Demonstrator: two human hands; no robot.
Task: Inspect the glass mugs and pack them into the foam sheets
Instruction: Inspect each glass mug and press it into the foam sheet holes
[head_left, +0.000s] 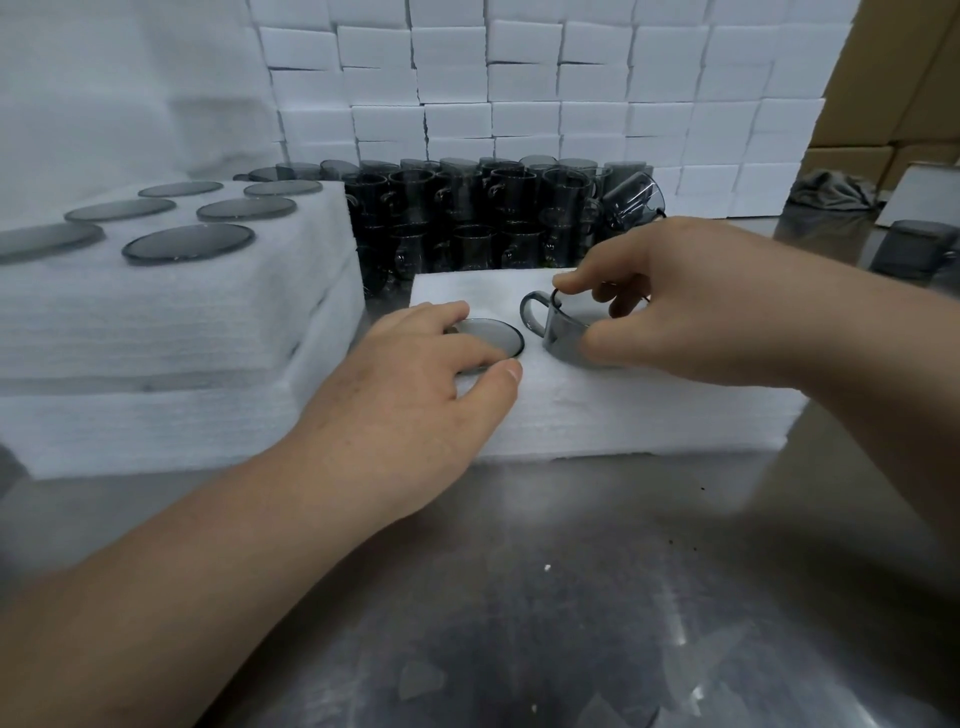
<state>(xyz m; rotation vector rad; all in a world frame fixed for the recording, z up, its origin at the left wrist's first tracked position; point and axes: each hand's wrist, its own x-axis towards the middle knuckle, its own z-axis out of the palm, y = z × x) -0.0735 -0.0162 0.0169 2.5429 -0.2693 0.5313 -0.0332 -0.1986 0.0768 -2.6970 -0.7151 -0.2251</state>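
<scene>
Gleaming with reflections, a steel table (571, 597) is carrying foam sheets (649, 415) at its centre. At 9 o'clock a taller foam stack (182, 322) is holding several packed mugs (189, 241), only their round faces showing. At 12 o'clock loose mugs (493, 218) are standing stacked before a wall of foam blocks (519, 78). At 2 o'clock boxes (893, 104) are rising and a grey cloth (831, 192) is lying.

The left hand (415, 384) is resting on the sheets, its relaxed fingers and thumb spread and touching a sunk mug (493, 335), gripping nothing. The right hand (691, 312) is pinching a mug (563, 338) by its rim between thumb and forefinger. This mug is sitting partly down in the foam at 3 o'clock of the sunk one, just beside it, its handle (535, 312) pointing to 10 o'clock.
</scene>
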